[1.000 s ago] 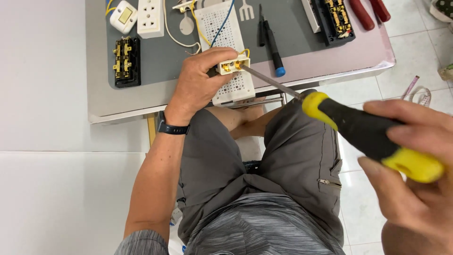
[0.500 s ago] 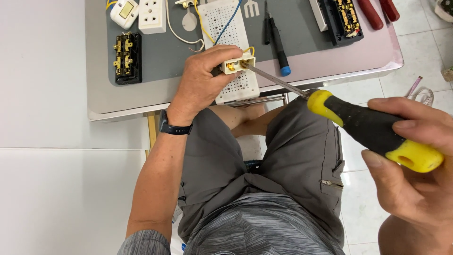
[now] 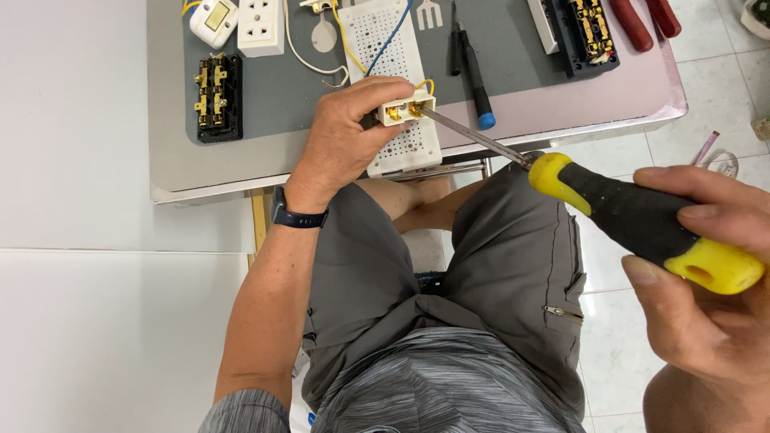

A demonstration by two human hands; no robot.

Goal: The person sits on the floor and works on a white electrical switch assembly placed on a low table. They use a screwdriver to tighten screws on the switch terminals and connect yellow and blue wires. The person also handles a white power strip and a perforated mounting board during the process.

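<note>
We see the fingers of the left hand [image 3: 346,132] curled tight around a small white socket block [image 3: 406,107], thumb side toward the body, holding it just above the near edge of the table [image 3: 241,180] with its brass terminals facing the right. Into one terminal runs the tip of a screwdriver [image 3: 642,220] — its steel shaft slants down and right to a black-and-yellow handle, which the right hand [image 3: 706,289] holds with fingers wrapped over the top and thumb beneath. A yellow wire [image 3: 425,82] loops off the block's far side. Directly under the block lies a white perforated board [image 3: 385,48], resting on a grey mat [image 3: 273,96]. Further out on the mat we note a second screwdriver with a blue tip [image 3: 475,76], a black terminal block with brass contacts [image 3: 216,96], a white outlet [image 3: 261,26] and a white switch [image 3: 214,18] — and, at the far right corner, red-handled pliers [image 3: 646,20]. A dark watch [image 3: 298,216] circles the left wrist.
</note>
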